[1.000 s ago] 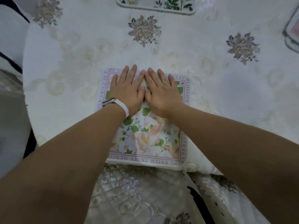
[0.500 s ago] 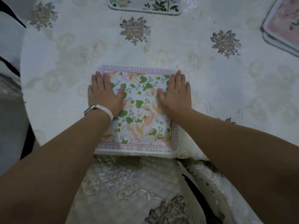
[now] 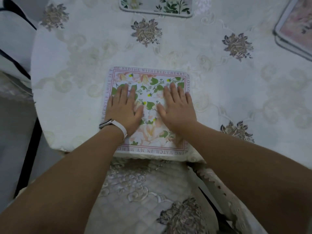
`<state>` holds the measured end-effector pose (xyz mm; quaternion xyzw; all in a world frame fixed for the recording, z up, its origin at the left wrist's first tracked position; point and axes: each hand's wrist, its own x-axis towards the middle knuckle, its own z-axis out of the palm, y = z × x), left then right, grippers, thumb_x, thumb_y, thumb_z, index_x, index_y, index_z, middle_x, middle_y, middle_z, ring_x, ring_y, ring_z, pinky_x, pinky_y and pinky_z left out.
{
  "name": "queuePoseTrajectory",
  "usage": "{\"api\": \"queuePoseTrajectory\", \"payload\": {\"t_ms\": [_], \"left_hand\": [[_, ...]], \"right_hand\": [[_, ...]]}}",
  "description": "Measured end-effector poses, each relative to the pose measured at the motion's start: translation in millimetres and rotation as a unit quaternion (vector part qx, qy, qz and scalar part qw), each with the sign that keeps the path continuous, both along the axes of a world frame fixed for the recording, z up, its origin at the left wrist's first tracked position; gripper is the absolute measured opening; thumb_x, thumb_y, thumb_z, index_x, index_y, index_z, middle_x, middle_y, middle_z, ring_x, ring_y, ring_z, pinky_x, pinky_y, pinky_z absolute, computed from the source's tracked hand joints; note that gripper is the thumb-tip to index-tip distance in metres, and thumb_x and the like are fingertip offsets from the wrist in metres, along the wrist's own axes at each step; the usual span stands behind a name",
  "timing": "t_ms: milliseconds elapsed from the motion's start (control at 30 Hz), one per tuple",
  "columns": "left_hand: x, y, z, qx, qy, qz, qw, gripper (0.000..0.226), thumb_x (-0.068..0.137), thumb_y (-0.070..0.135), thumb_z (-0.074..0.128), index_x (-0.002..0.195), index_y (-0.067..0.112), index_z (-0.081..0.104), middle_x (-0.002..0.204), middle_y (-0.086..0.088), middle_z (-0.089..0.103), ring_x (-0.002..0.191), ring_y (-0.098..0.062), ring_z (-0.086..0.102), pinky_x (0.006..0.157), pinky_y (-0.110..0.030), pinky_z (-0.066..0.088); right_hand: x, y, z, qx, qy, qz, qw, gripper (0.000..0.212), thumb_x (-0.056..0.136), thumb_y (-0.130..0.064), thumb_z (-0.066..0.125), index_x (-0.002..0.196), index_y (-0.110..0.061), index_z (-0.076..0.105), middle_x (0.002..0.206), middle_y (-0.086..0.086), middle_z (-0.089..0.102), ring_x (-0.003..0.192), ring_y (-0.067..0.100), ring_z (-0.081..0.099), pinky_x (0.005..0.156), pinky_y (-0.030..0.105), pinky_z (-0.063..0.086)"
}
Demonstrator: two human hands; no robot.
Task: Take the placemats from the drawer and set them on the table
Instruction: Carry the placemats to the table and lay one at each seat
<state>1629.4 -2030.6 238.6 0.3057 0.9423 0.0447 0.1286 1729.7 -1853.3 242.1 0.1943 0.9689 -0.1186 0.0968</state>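
Observation:
A square floral placemat (image 3: 148,78) with a pink border and printed lettering lies flat at the near edge of the table (image 3: 219,92), which wears a white embroidered cloth. My left hand (image 3: 124,108), with a white watch strap at the wrist, rests palm down on the mat's left half, fingers spread. My right hand (image 3: 177,107) presses flat on the right half. Neither hand grips anything. A second placemat (image 3: 157,7) with green leaves lies at the far edge. A third, pinkish placemat (image 3: 293,29) sits at the far right, partly cut off.
A chair seat (image 3: 148,196) with a quilted, embroidered cover stands directly below the table's near edge. Another chair (image 3: 13,39) in white with dark trim is at the left. The grey floor (image 3: 13,132) shows at the left.
My hands started together at the mat's far edge, slid apart to its two sides, and have now moved back inward and toward me, lying flat on the mat.

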Motion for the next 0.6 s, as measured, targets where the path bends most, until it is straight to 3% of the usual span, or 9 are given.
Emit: {"api": "queuePoseTrajectory", "payload": {"t_ms": [200,333,467,600], "left_hand": [[-7,-43,5,-0.030,-0.012,0.057,0.998,0.079,0.090,0.068,0.011,0.152,0.024,-0.007,0.161,-0.003,-0.011,0.147,-0.022,-0.011,0.119,-0.044,0.003],[21,-39,11,-0.013,-0.016,-0.022,1.000,0.079,0.090,0.064,0.019,0.153,0.019,0.004,0.161,-0.007,-0.004,0.147,-0.023,-0.007,0.119,-0.045,0.004],[42,-28,8,-0.004,-0.029,-0.115,0.993,0.074,0.091,0.055,0.019,0.153,0.018,0.001,0.161,-0.003,-0.002,0.147,-0.017,-0.008,0.119,-0.041,-0.003],[38,-36,6,0.006,-0.018,-0.132,0.991,0.075,0.091,0.058,0.022,0.153,0.020,0.003,0.161,0.004,-0.002,0.146,-0.011,-0.007,0.119,-0.042,0.000]], "right_hand": [[21,19,10,0.006,-0.019,-0.017,1.000,0.065,0.099,-0.049,0.022,0.155,-0.019,0.010,0.164,0.006,-0.002,0.150,0.024,-0.007,0.121,0.045,-0.002],[18,-28,21,-0.018,0.016,0.050,0.998,0.060,0.101,-0.047,0.021,0.155,-0.023,0.009,0.163,0.005,0.001,0.150,0.026,-0.004,0.121,0.046,0.001],[12,-71,17,-0.071,0.019,0.077,0.994,0.057,0.101,-0.045,0.020,0.155,-0.027,0.013,0.163,0.002,0.009,0.150,0.024,-0.001,0.121,0.048,0.004],[20,-72,4,-0.048,0.021,0.068,0.996,0.058,0.101,-0.044,0.022,0.155,-0.025,0.012,0.163,-0.002,0.006,0.150,0.021,-0.003,0.121,0.043,-0.005]]}}
